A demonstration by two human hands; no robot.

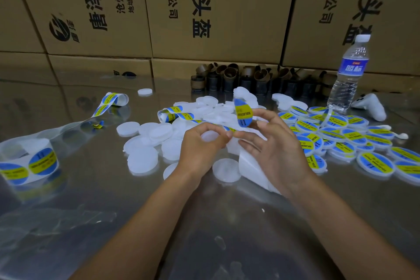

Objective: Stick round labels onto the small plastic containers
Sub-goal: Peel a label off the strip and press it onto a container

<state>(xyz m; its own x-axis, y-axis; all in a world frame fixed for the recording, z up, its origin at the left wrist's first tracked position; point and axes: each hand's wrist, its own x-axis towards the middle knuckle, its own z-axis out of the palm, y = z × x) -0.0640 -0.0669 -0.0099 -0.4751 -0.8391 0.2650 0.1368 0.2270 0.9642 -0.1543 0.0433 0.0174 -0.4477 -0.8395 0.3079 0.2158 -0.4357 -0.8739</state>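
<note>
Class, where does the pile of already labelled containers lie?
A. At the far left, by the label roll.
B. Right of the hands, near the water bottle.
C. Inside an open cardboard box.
B: the labelled containers lie heaped to the right of the right hand, in front of the water bottle.

Unlabelled containers (142, 161) lie left of the labelled containers (375, 163), bottle (347, 75) behind those

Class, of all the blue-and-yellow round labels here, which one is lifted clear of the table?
The label pinched by the right hand, raised in the air; the others sit on backing strips or on containers.
</note>
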